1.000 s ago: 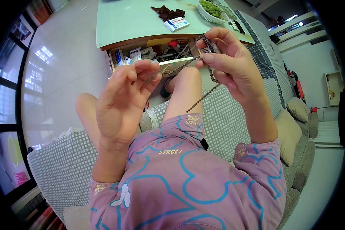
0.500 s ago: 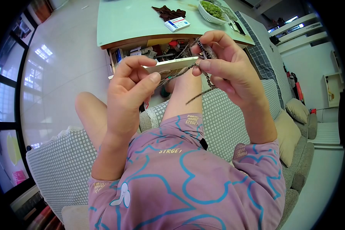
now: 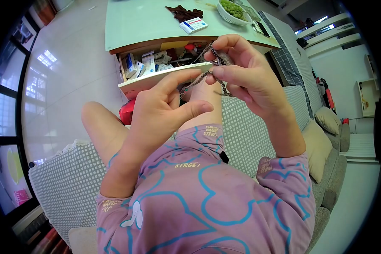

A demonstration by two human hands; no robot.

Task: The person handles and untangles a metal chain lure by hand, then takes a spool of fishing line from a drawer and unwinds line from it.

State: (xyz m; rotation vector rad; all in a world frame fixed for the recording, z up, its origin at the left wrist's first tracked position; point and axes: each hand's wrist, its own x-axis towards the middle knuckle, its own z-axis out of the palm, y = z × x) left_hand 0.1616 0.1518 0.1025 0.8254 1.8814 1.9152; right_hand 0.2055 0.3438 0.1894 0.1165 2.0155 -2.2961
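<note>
A dark beaded cord (image 3: 225, 87), looped and braided, hangs in front of the open drawer. My right hand (image 3: 254, 76) pinches it between thumb and fingers, with a loop standing up near the index fingertip. Thin loose ends droop below that grip. My left hand (image 3: 163, 108) is just left of it, thumb and index finger spread wide. The cord's left strand runs down behind the left index finger; whether it touches that finger is hard to see.
Ahead stands a pale green table (image 3: 144, 25) with a pulled-out drawer (image 3: 165, 77) full of boxes and small items. On top are a white and blue box (image 3: 194, 25), a dark brown cloth (image 3: 184, 13) and a white basket (image 3: 230, 16) of green fruit. Something red (image 3: 126, 111) shows beside my knee.
My left hand has moved right, toward the cord, and its thumb has spread away from the strand. My right hand has shifted slightly left, still gripping the beaded cord.
</note>
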